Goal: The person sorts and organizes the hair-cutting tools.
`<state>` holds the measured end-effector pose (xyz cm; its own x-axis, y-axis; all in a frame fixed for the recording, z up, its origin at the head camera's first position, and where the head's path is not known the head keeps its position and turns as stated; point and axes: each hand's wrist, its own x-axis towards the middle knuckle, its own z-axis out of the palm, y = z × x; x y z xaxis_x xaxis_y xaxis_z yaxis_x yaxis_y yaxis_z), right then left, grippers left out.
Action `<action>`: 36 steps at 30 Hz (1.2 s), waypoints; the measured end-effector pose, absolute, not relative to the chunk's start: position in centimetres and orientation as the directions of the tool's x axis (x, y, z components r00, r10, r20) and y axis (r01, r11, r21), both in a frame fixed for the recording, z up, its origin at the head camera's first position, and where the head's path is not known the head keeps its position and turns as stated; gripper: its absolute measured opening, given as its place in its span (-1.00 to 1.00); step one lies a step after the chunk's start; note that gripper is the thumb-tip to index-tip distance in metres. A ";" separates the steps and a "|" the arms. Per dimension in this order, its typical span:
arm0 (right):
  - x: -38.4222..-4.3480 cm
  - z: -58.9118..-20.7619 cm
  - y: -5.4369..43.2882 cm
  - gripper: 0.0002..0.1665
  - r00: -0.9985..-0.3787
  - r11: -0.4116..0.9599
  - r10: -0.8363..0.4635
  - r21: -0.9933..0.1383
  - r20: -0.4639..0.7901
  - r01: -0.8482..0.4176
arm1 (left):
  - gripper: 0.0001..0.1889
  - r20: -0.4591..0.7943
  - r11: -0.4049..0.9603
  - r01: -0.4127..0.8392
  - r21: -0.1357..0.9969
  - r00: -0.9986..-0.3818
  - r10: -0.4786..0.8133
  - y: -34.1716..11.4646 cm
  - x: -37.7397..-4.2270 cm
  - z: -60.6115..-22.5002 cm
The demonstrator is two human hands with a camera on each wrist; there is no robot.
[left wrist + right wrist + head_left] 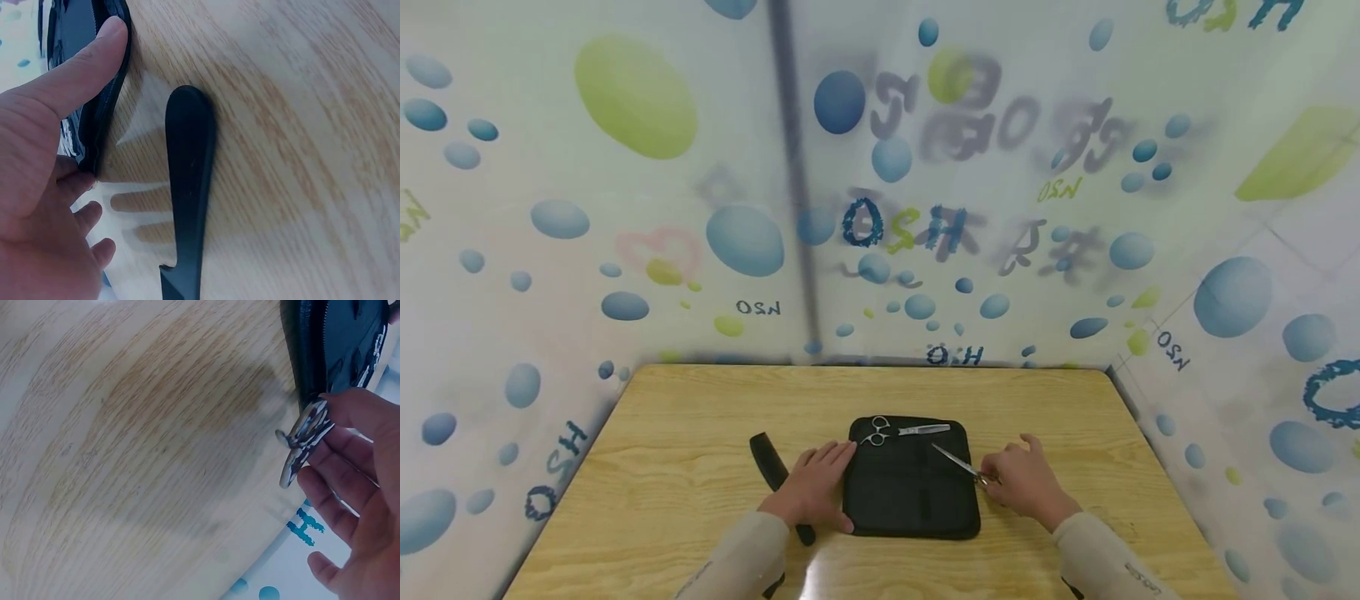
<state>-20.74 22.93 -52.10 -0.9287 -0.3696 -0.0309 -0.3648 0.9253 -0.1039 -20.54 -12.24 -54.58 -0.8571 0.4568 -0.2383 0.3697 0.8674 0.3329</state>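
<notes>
A black zippered case (906,492) lies flat on the table. My left hand (816,487) rests along its left edge, fingers spread, with the thumb on the zipped rim in the left wrist view. At the case's right side, my right hand (1022,479) pinches a pair of silver scissors (958,462) by the finger rings (306,428). Their blades point up and left over the case. Another pair of scissors with a comb-like blade (917,430), probably thinning scissors, lies across the top of the case.
A long black tool with a rounded handle (190,144) lies on the table, partly beneath my left hand in the head view; it looks like a comb, but no teeth show. The wooden table (700,417) meets a patterned wall covering (745,242) at the back and sides.
</notes>
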 end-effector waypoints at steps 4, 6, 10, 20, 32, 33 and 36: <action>-20.7 -52.3 22.9 -0.88 -0.918 0.917 -0.396 -0.062 0.000 -0.395 | 0.27 -0.233 0.869 0.367 0.333 -0.860 0.453 -12.2 -20.4 -54.3; -20.7 -52.3 22.8 -0.88 -0.916 0.915 -0.401 -0.047 0.005 -0.401 | 0.27 -0.235 0.869 0.365 0.334 -0.860 0.452 -12.2 -20.4 -54.2; -20.7 -52.2 22.5 -0.90 -0.914 0.914 -0.405 -0.025 0.001 -0.405 | 0.26 -0.237 0.871 0.360 0.335 -0.862 0.448 -12.2 -20.3 -53.9; -21.1 -52.0 21.8 -0.90 -0.903 0.903 -0.429 0.042 0.039 -0.427 | 0.26 -0.219 0.872 0.377 0.311 -0.865 0.452 -12.2 -20.2 -54.0; -22.0 -52.4 21.3 -0.89 -0.894 0.898 -0.440 0.062 0.084 -0.436 | 0.28 -0.222 0.885 0.398 0.241 -0.865 0.449 -12.0 -20.4 -54.0; -22.0 -52.4 21.3 -0.89 -0.892 0.896 -0.444 0.065 0.087 -0.440 | 0.28 -0.227 0.887 0.397 0.234 -0.865 0.447 -11.9 -20.5 -53.9; -22.2 -52.3 21.2 -0.89 -0.884 0.890 -0.456 0.079 0.102 -0.449 | 0.28 -0.232 0.892 0.398 0.216 -0.866 0.442 -11.8 -20.5 -53.9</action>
